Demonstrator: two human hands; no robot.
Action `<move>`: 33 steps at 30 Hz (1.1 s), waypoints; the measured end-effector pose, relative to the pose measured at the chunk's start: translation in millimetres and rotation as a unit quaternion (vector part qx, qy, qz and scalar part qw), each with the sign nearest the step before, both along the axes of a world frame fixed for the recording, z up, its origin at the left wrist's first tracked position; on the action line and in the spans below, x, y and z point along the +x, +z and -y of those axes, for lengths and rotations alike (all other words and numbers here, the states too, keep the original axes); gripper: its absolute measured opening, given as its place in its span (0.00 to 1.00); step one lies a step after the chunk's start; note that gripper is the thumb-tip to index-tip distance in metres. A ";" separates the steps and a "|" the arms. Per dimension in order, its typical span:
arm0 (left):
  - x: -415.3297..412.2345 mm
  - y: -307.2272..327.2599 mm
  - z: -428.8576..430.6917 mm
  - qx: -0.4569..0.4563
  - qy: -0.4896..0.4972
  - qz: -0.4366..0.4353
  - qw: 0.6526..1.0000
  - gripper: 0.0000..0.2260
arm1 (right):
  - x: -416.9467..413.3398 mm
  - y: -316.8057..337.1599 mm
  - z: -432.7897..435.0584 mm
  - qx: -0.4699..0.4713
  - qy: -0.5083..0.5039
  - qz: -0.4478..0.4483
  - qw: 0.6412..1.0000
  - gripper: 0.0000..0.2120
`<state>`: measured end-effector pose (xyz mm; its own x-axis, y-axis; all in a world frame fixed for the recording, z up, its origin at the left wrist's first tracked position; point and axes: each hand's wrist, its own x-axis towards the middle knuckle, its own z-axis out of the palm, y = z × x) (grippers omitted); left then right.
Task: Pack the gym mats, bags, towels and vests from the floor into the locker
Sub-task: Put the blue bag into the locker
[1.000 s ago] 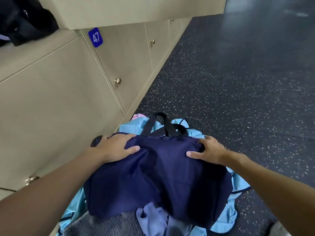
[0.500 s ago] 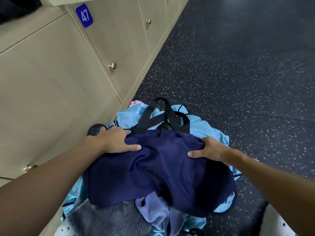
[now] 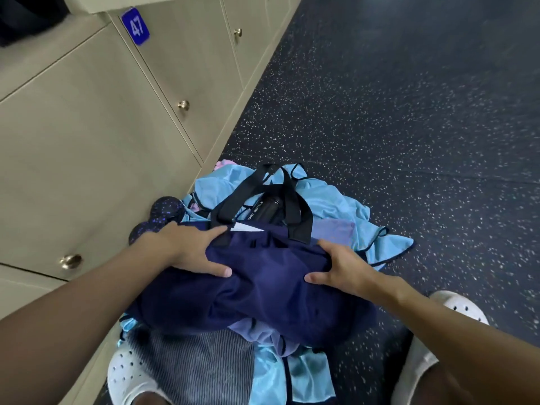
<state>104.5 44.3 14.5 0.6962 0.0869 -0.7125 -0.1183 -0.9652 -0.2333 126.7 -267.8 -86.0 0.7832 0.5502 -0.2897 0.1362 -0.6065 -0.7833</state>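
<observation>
Navy fabric bag sits on top of the pile on the floor, just beside the locker fronts. Left hand and right hand each grip its top edge, thumbs on the near face, fingers curled over the far side.

Around it:
- black straps arch over a black bottle
- light-blue vests under and beyond the bag
- lavender towel at the right
- grey striped cloth near side
- dark speckled roller wedged against the locker base
- white clogs at the bottom of view

Writing: bottle reads "...ORT BOTTLE"; blue tag reads "47". Brass knobs on the doors.
</observation>
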 end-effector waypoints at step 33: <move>-3.9 -51.4 9.0 -0.050 -0.095 0.043 0.993 0.64 | 6.0 -20.1 -55.4 -0.198 0.107 0.031 0.974 0.54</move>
